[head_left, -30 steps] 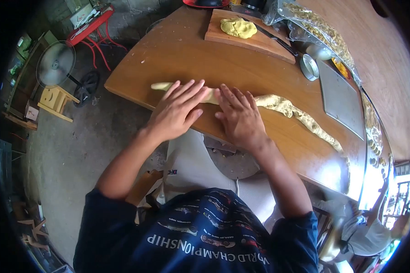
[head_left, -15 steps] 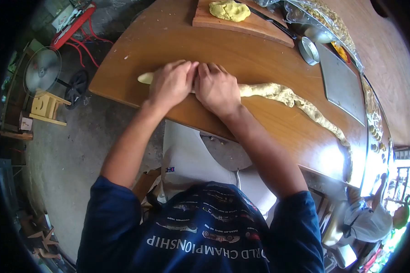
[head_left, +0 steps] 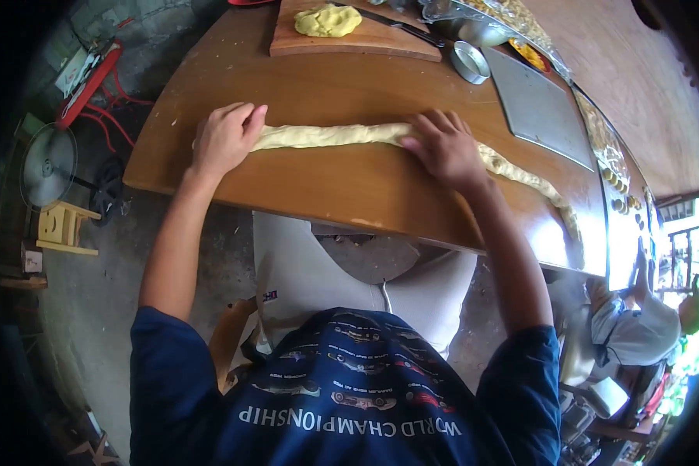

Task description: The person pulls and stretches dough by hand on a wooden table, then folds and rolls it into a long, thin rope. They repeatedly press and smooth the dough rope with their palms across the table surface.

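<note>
A long pale-yellow dough rope (head_left: 326, 136) lies across the wooden table (head_left: 334, 186). Its left stretch is fairly smooth. Past my right hand it turns thinner and lumpier, curving down toward the table's right side. My left hand (head_left: 229, 141) is closed over the rope's left end, hiding that tip. Farther right, my right hand (head_left: 446, 151) curls over the rope from above, covering part of it. Between my two hands the dough runs nearly straight, resting on the tabletop.
Behind the rope, a wooden board (head_left: 357, 45) carries a yellow dough lump (head_left: 328, 21) and a knife (head_left: 400, 27). A round metal tin (head_left: 471, 62) and a flat metal sheet (head_left: 540, 109) lie to its right. Another person (head_left: 637, 330) sits at the right; a fan (head_left: 48, 167) stands left.
My hands were side by side on the rope; now they are far apart, left hand further left, right hand further right. A long smooth stretch of dough shows between them. The view has shifted.
</note>
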The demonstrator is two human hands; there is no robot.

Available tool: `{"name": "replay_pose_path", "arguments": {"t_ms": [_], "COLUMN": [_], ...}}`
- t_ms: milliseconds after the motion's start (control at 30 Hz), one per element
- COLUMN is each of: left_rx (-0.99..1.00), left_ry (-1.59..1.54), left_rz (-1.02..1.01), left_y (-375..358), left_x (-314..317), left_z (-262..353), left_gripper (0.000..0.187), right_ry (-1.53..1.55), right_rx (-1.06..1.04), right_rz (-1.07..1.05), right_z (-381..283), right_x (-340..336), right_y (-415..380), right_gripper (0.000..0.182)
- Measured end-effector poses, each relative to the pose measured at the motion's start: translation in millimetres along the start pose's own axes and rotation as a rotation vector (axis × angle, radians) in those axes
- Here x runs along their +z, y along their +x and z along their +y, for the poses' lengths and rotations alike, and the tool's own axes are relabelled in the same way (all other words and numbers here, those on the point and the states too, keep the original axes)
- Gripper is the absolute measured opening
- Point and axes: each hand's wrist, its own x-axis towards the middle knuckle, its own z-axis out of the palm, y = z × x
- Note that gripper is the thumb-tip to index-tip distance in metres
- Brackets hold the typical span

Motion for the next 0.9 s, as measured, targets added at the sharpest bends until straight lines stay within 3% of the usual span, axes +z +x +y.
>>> {"name": "replay_pose_path", "arguments": {"t_ms": [67, 133, 167, 300, 333, 400, 533, 633, 700, 767, 833, 900], "left_rx": [0.053, -0.040, 0.037, 0.239, 0.307, 0.219, 0.202, 0.320, 0.199, 0.071, -0.023, -0.029], "left_ry": [0.054, -0.141, -0.149, -0.224, -0.166, -0.151, -0.213, -0.302, -0.354, -0.386, -0.037, 0.115], "left_rz": [-0.007, 0.003, 0.027, -0.190, -0.123, -0.153, -0.275, -0.163, -0.247, -0.367, -0.208, -0.110], "left_y": [5.0, 6.6, 8.5, 19.1, 21.2, 36.0, 38.6, 12.6, 16.7, 31.9, 49.6, 59.5], "left_x": [-0.9, 4.6, 16.7, 63.6, 85.9, 106.1, 88.8, 66.0, 61.0, 85.0, 120.8, 151.5], "left_z": [2.3, 18.4, 21.4, 124.9, 142.3, 158.2, 148.1, 154.4, 162.2, 168.4, 174.2, 154.2], "left_gripper": [0.030, 0.022, 0.018, 0.061, 0.052, 0.037, 0.022, 0.014, 0.020, 0.025, 0.038, 0.043], "right_ry": [0.068, 0.053, 0.046, 0.076, 0.103, 0.114, 0.074, 0.107, 0.253, 0.164, 0.057, 0.060], "right_rx": [0.082, 0.081, 0.077, 0.054, 0.038, 0.022, 0.001, -0.029, 0.172, 0.273, 0.355, 0.585], "right_rz": [-0.035, -0.030, -0.036, 0.001, 0.004, 0.010, 0.055, 0.018, -0.131, -0.157, -0.160, -0.094], "right_z": [19.5, 19.3, 16.8, 20.5, 25.3, 31.5, 22.3, 8.1, -2.9, -17.1, -19.9, -14.3], "right_x": [-15.4, -16.4, -14.3, -8.5, -2.6, -2.1, -9.7, -38.7, -40.9, -7.5, 13.7, 24.4], "right_y": [-27.9, -28.9, -31.1, -24.8, -23.7, -21.6, -27.3, -28.5, -24.4, -2.5, 22.5, 41.3], "right_gripper": [0.044, 0.047, 0.051, 0.050, 0.045, 0.041, 0.027, 0.025, 0.028, 0.032, 0.036, 0.046]}}
